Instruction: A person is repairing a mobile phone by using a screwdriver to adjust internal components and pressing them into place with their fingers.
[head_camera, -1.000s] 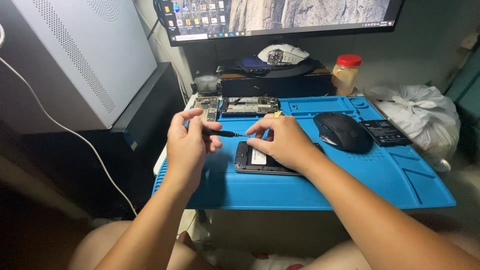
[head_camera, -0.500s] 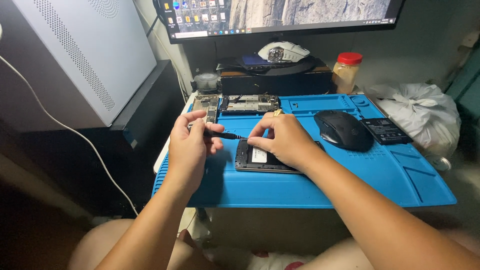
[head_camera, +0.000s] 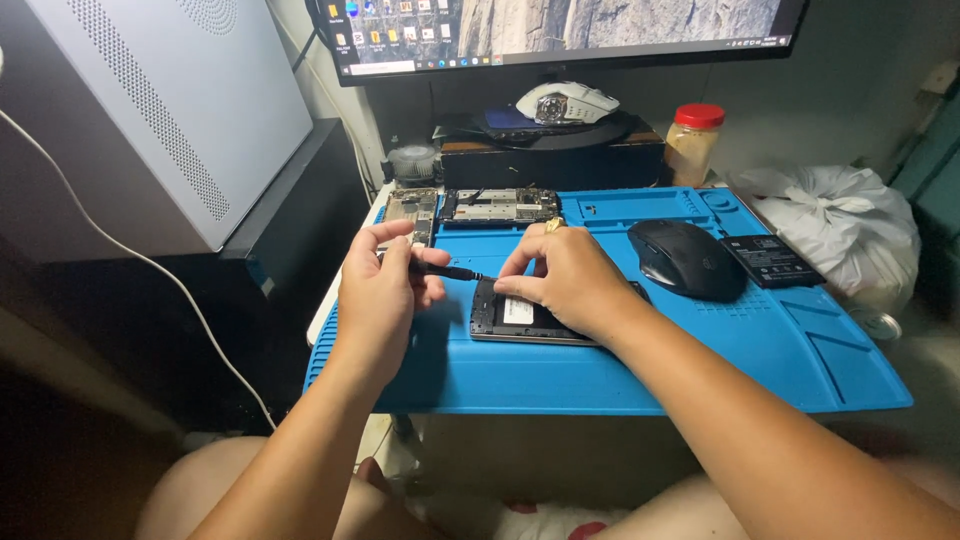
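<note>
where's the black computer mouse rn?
In the head view, the black computer mouse sits on the blue work mat, right of the right hand and just left of the flat black battery.

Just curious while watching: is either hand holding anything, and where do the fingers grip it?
The left hand holds a thin black screwdriver by its handle. The right hand rests its fingers on the opened phone without lifting it.

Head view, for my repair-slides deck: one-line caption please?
Left hand holds a small screwdriver to an opened phone steadied by the right hand on a blue mat.
</note>
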